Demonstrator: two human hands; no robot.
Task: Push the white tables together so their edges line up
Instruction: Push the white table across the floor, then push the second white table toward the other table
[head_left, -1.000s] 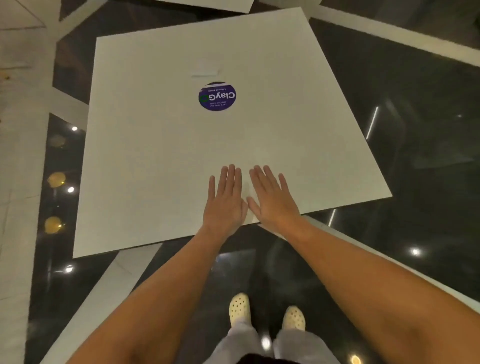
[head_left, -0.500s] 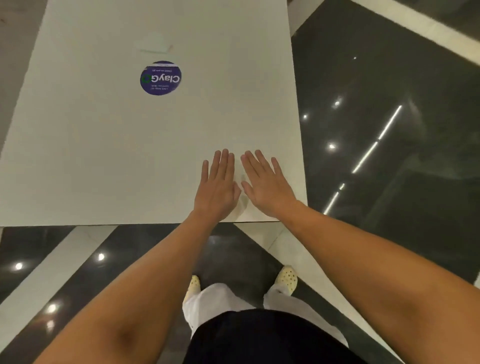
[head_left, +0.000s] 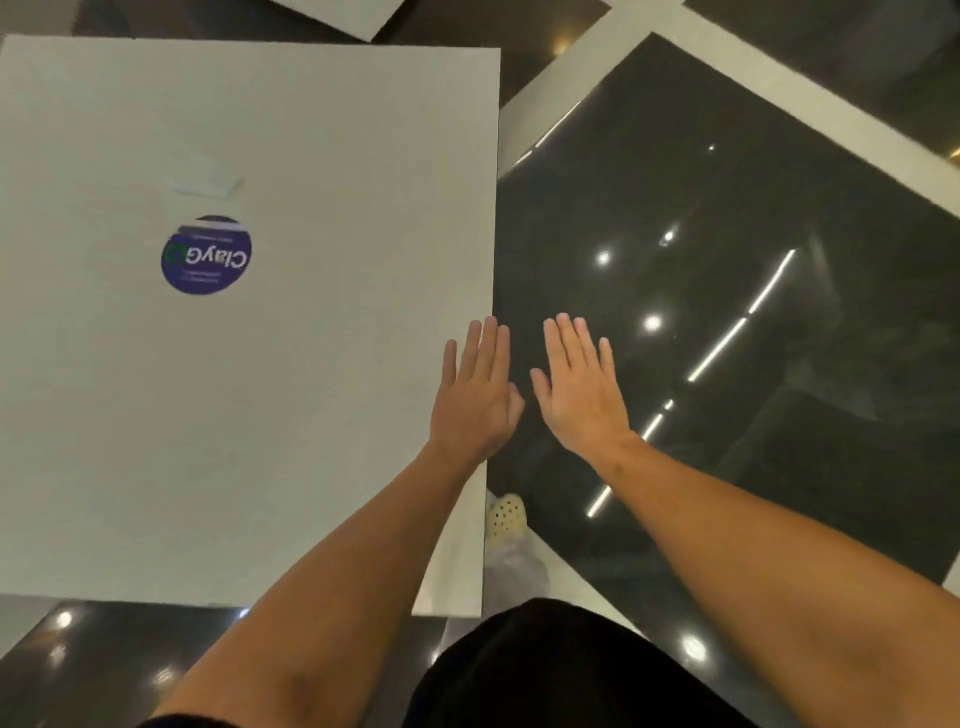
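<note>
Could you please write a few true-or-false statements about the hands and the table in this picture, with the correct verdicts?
1. The left hand lies over the right edge of the white table. True.
2. The right hand rests flat on the tabletop. False: it is past the table's edge, over the dark floor.
3. A round blue sticker is on the table. True.
4. Either hand has a grip on something. False: both are open with fingers extended.
5. A second white table already touches this one. False: dark floor shows between them.

White table (head_left: 311, 415); blue round sticker (head_left: 206, 255); glossy black floor (head_left: 727, 312).
</note>
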